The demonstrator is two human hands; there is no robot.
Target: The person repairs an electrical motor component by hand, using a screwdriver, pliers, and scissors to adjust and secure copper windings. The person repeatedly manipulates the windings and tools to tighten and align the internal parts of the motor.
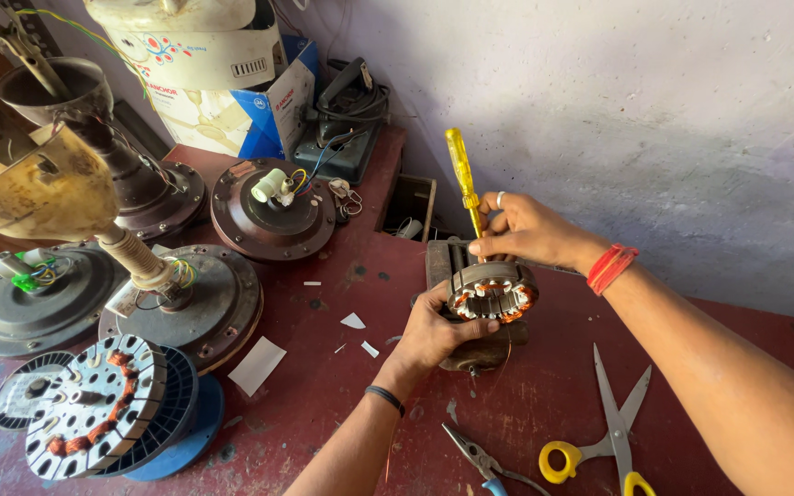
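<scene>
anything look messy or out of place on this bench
A few white paper scraps lie scattered on the red table near the left hand. That hand steadies a copper-wound coil ring; the right hand holds a yellow screwdriver. Nothing looks spilled or broken.

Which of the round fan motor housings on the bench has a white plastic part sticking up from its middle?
The brown motor housing at the back, nearest the cardboard box. Its hub carries a white plastic part; the other housings don't.
</scene>
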